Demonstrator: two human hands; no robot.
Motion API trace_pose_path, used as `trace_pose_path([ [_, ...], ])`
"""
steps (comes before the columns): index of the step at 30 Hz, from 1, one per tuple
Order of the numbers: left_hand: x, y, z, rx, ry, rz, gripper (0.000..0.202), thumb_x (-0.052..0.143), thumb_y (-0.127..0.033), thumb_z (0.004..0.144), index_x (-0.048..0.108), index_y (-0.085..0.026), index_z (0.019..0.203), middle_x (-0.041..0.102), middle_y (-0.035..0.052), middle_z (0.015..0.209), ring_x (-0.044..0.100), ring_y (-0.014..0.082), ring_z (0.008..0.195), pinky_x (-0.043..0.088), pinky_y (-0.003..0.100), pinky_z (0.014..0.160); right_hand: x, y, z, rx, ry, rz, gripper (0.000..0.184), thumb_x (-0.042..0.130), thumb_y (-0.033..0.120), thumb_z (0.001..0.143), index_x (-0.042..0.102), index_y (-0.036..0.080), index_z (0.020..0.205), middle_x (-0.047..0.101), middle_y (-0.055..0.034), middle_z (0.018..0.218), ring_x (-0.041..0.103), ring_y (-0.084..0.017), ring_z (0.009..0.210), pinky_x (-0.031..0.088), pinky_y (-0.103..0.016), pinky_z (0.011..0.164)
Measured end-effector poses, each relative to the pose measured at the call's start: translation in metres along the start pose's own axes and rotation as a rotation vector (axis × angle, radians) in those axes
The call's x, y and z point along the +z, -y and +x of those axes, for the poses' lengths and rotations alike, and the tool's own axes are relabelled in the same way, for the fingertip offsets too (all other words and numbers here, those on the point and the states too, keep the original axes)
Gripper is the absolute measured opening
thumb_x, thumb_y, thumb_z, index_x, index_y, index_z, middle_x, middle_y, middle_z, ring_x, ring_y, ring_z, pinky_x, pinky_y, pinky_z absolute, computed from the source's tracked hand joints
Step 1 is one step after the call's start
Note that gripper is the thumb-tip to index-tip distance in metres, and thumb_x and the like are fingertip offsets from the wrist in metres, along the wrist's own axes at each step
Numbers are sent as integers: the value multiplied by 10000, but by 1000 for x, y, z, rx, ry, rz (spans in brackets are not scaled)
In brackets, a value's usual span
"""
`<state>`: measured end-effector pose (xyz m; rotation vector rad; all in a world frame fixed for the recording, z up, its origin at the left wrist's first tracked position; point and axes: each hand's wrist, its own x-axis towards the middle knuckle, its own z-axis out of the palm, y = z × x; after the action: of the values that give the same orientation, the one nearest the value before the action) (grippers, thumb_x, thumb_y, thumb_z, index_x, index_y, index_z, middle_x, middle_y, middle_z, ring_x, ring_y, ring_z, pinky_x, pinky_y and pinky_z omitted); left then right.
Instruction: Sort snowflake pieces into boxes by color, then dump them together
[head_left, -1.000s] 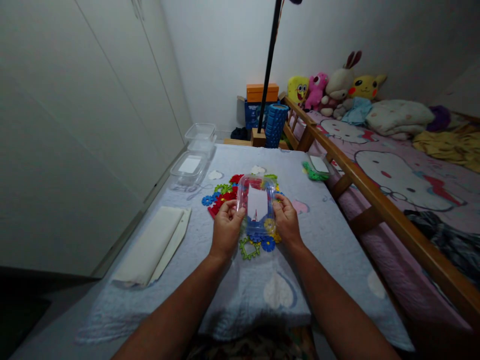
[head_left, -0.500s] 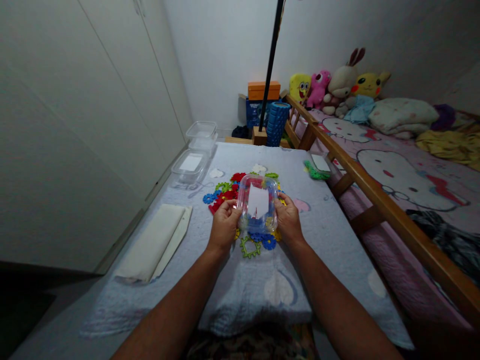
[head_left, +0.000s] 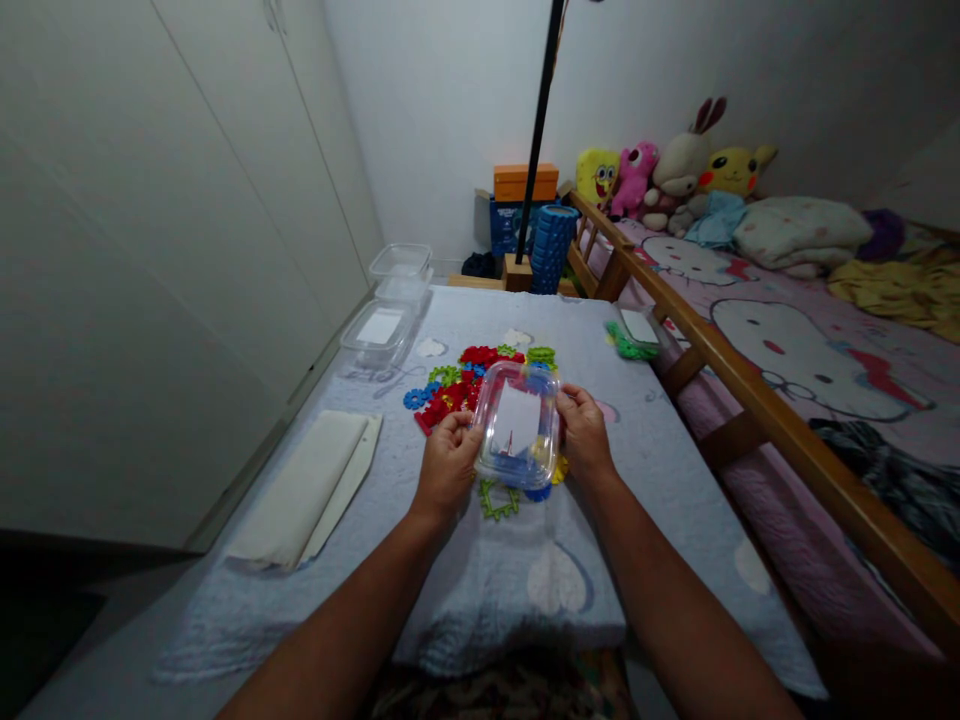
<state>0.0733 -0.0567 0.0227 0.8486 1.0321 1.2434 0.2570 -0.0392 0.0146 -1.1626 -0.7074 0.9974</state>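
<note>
Between my two hands is a clear plastic container (head_left: 491, 440) with a white label on it, tilted slightly. My left hand (head_left: 448, 462) grips its left edge, fingers closed on the rim. My right hand (head_left: 586, 432) pinches the right edge. Behind and beneath it lies a pile of colourful plastic gear pieces, with red pieces (head_left: 450, 400), blue ones (head_left: 415, 399) and a green square piece (head_left: 498, 502) showing around the container. The container hides the middle of the pile. I cannot tell whether a lid is on it.
Clear containers (head_left: 377, 335) stand at the table's far left. A container with green pieces (head_left: 632, 348) sits at the far right. A folded pale packet (head_left: 307, 490) lies left on the cloth-covered table (head_left: 360, 620). The wooden bed rail (head_left: 739, 430) runs along the right.
Both hands have brought the container a little nearer to me and slightly to the right, tilting it. More of the pile's far side now shows.
</note>
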Motion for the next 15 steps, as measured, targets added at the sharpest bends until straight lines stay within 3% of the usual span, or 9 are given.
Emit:
trace_pose_path([
  [5, -10, -3, -6, -68, 64, 151, 281, 736, -384, 695, 544, -199, 784, 541, -66, 572, 460, 83, 472, 331, 199, 475, -1, 1, 10, 32, 12, 81, 436, 832, 545, 676, 647, 210, 885, 644, 57, 677, 535, -108, 554, 445, -234, 531],
  [9, -19, -13, 5, -113, 161, 344, 236, 697, -357, 649, 522, -210, 707, 479, -70, 531, 411, 92, 459, 285, 215, 456, -1, 0, 13, 54, 38, 76, 437, 883, 499, 619, 662, 200, 849, 656, 55, 691, 550, -107, 574, 453, -236, 554],
  [12, -19, -24, 22, -24, 122, 429, 283, 717, -324, 612, 586, -204, 833, 511, -71, 584, 479, 119, 534, 347, 230, 516, 0, 1, 11, 53, 48, 47, 441, 888, 507, 607, 662, 198, 826, 649, 56, 672, 542, -106, 568, 438, -234, 547],
  [15, -9, -34, 40, 74, 138, 506, 294, 713, -410, 699, 645, -186, 878, 571, -34, 666, 514, 139, 611, 368, 251, 561, 2, 4, 6, 60, 68, 14, 448, 882, 520, 604, 657, 200, 823, 640, 59, 648, 525, -106, 550, 414, -233, 531],
])
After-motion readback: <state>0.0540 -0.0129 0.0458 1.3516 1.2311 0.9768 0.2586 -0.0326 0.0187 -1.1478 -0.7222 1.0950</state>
